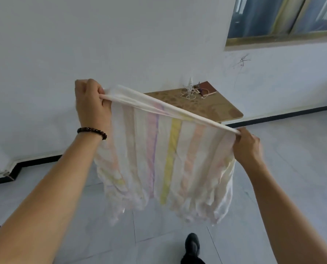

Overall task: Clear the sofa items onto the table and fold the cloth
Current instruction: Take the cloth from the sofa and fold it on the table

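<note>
A white cloth (166, 159) with pale pink, purple and yellow stripes hangs in the air in front of me, its top edge stretched taut. My left hand (91, 105), a dark bead bracelet on its wrist, grips the top left corner. My right hand (247, 147) pinches the top right corner, lower than the left. The cloth's crumpled bottom edge hangs free above the floor. Behind the cloth stands a brown table (225, 109) against the wall; a tangle of white cables (190, 91) and a dark red notebook (208, 87) lie on it. The sofa is out of view.
White wall runs behind, with a black skirting board (273, 118) along the floor. A window (280, 18) sits at the upper right. The floor is pale tile. My dark shoe (192, 244) shows at the bottom.
</note>
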Motion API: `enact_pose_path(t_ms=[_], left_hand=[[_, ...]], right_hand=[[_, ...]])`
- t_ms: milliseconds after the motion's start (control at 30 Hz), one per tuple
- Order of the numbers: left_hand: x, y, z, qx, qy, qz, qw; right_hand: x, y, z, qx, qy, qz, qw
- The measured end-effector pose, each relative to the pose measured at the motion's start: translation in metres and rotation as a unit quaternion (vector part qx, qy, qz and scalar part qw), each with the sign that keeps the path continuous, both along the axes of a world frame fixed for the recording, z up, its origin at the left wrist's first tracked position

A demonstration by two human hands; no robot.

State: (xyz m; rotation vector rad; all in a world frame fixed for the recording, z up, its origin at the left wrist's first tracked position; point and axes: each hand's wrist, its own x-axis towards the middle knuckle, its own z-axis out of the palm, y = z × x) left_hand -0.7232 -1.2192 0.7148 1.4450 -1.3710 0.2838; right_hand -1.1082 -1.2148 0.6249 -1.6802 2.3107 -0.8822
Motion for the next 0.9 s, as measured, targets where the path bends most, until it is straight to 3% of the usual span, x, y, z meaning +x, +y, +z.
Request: enact_pose_path(t_ms=[133,233,267,433,600,900], left_hand=[[0.009,-0.100,-0.005,0.004,-0.117,0.035,0.992],[0.018,-0.164,-0.001,0.032,-0.167,0.086,0.982],[0.022,-0.184,0.003,0.030,-0.175,0.104,0.979],[0.049,-0.263,0.034,0.018,-0.216,0.180,0.960],[0.093,-0.335,0.052,0.018,-0.228,0.236,0.945],[0.176,-0.519,-0.027,0.088,-0.159,0.199,0.963]], right_hand=[[-0.011,-0.108,0.012,-0.047,-0.117,-0.017,0.992],[-0.017,-0.198,0.049,-0.111,-0.256,-0.014,0.960],[-0.016,-0.228,0.066,-0.140,-0.262,-0.012,0.955],[0.006,-0.342,0.126,-0.144,-0.107,-0.031,0.983],[0.039,-0.441,0.140,-0.222,-0.038,0.043,0.973],[0.115,-0.613,0.090,-0.240,0.000,0.089,0.967]])
